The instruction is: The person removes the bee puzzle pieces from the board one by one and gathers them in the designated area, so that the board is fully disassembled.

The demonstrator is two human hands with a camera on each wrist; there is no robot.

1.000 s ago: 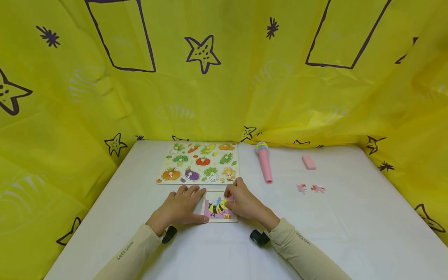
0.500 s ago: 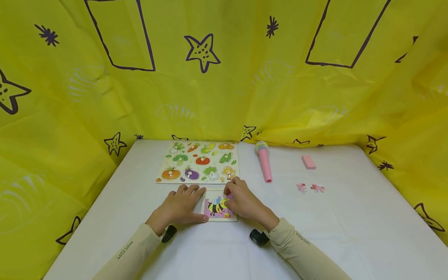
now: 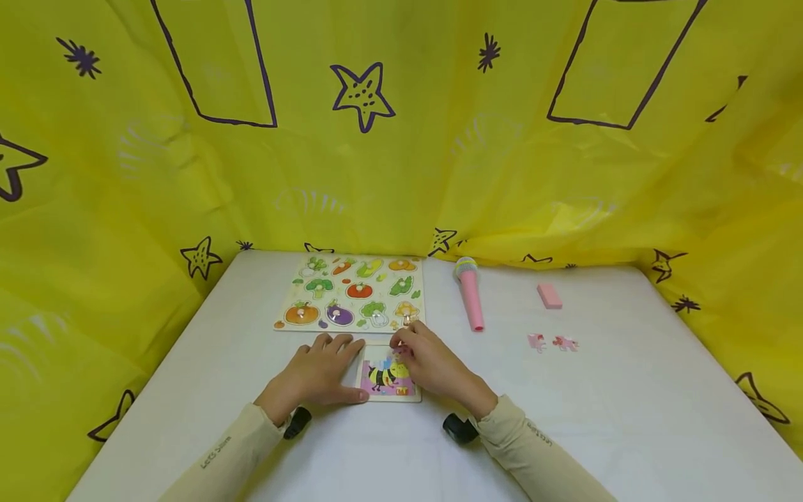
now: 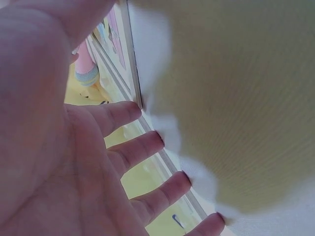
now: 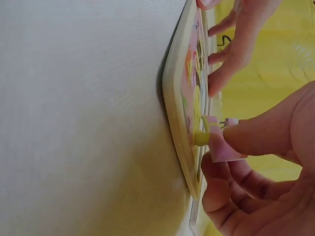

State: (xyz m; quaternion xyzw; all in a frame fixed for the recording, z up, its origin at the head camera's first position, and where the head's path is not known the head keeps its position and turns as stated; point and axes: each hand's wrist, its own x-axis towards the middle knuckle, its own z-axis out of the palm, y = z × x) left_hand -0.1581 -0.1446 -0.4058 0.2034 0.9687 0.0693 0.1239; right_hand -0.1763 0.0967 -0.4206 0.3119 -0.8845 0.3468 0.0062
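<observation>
A small framed jigsaw puzzle [image 3: 390, 382] with a bee picture lies on the white table. My left hand [image 3: 320, 369] rests at its left side, thumb on the near left corner, other fingers spread towards the far corner. In the left wrist view those fingers [image 4: 135, 146] are extended. My right hand [image 3: 433, 362] is over the puzzle's far right part. Between thumb and fingers it pinches a pink puzzle piece [image 5: 224, 146], which stands tilted up from the board in the right wrist view. From the head, the hand partly hides this piece.
Beyond the puzzle lies a vegetable peg board [image 3: 329, 287]. To its right are a pink toy microphone [image 3: 470, 296] and a pink block [image 3: 549, 295]. Two loose puzzle pieces, a left one [image 3: 537, 342] and a right one [image 3: 566, 343], lie nearer. A yellow curtain [image 3: 401, 174] hangs behind.
My right hand has moved slightly left over the puzzle, still pinching the piece. My left hand keeps its place at the frame. The head view has shifted a little.
</observation>
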